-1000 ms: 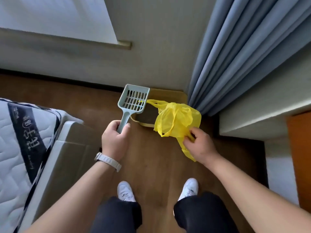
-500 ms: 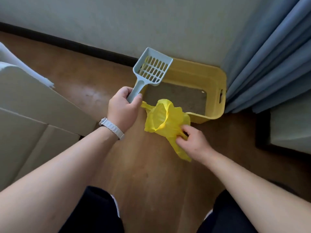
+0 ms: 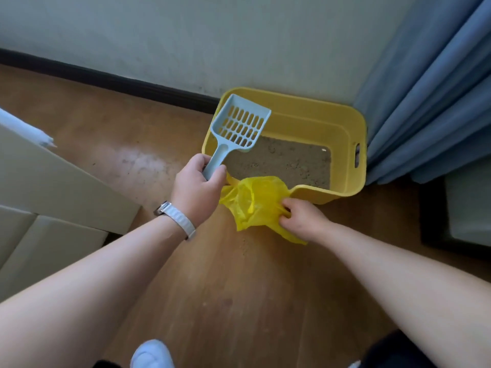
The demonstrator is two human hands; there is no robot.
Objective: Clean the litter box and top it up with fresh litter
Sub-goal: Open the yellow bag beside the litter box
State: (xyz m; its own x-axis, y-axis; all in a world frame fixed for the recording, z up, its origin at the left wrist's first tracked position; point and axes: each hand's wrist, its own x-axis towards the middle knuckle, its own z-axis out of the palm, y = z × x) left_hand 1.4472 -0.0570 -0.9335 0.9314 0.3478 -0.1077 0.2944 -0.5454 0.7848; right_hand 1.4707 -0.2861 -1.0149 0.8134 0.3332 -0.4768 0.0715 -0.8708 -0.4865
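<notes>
Currently my left hand (image 3: 198, 191) grips the scoop (image 3: 230, 141); my right hand (image 3: 301, 219) pinches the bag (image 3: 256, 201). Centre frame, the bag hides part of the litter box (image 3: 305, 115) front rim; curtain (image 3: 430, 102) upper right.

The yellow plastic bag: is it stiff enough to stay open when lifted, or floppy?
Probably floppy: the yellow bag hangs crumpled where the right hand pinches it. It looks thin and translucent, so likely light; its mouth may collapse unless held apart.

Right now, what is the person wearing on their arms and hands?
No sleeves or gloves show on either arm. The left hand has a wristwatch with a white ribbed strap at its wrist. The right hand wears nothing.
</notes>
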